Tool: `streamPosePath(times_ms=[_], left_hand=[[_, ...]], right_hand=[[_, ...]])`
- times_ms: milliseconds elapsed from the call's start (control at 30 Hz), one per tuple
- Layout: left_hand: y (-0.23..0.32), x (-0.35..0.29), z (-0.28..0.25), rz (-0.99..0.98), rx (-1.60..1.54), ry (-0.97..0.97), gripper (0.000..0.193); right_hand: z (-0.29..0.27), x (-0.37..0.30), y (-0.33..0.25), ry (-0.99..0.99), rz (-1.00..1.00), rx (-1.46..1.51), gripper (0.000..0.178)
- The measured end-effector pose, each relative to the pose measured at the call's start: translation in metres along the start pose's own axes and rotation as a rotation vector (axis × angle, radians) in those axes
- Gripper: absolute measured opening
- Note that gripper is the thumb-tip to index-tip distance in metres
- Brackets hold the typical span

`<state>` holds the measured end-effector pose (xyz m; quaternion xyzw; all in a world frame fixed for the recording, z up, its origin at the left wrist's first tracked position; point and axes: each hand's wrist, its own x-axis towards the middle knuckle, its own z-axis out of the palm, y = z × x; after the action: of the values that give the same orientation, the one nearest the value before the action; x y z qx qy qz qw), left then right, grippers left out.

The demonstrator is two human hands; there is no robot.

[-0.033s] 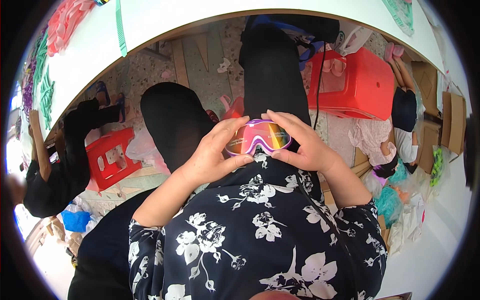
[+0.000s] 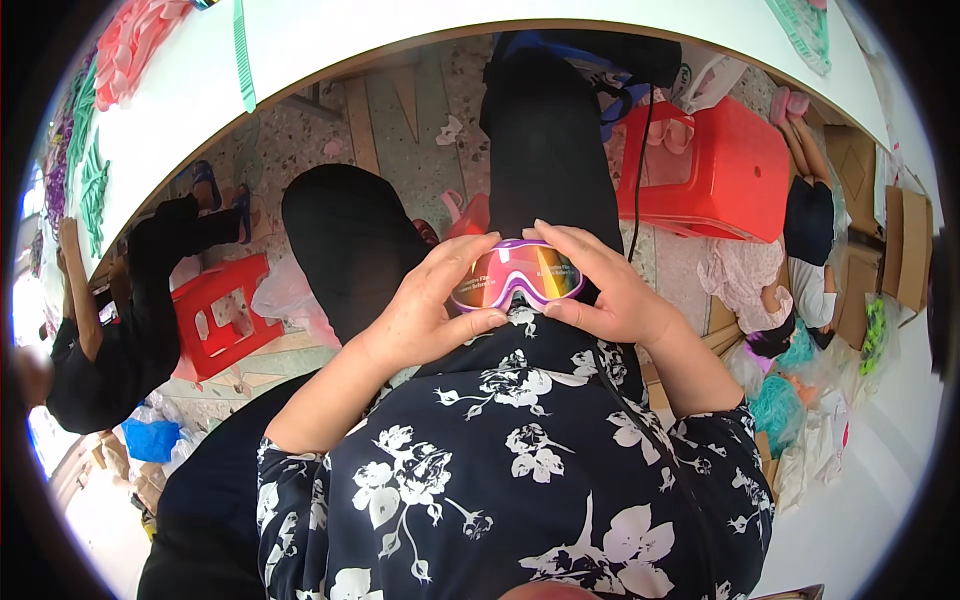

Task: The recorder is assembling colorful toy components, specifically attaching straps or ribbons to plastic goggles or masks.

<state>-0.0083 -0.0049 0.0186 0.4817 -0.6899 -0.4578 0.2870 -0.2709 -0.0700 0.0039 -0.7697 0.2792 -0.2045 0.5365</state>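
A pair of goggles [image 2: 516, 262] with a purple frame and a shiny orange-yellow lens is held above my lap, lens facing up. Small print shows on both sides of the lens. My left hand [image 2: 432, 297] grips the left end, fingers along the upper edge and thumb at the lower edge. At the other end, my right hand [image 2: 610, 290] has the same hold, its thumb under the lower rim. Both palms cover the goggles' outer ends, and no strap can be made out.
A curved white table [image 2: 400, 22] lies ahead, with coral straps [image 2: 135, 50] and a green strap [image 2: 240, 60]. Red stools stand at right [image 2: 740, 170] and left [image 2: 220, 315]. A person in black [image 2: 110, 360] sits at left; others are at right near cardboard boxes [image 2: 905, 245].
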Motion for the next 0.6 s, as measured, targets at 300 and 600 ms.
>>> streamPosePath(times_ms=[300, 600], left_hand=[[-0.004, -0.001, 0.001, -0.151, -0.168, -0.001, 0.073], [-0.006, 0.014, 0.008, -0.089, -0.041, 0.154, 0.058]], right_hand=[[0.008, 0.002, 0.005, -0.004, 0.108, 0.176, 0.070], [0.026, 0.017, -0.001, 0.233, 0.190, 0.133, 0.054]])
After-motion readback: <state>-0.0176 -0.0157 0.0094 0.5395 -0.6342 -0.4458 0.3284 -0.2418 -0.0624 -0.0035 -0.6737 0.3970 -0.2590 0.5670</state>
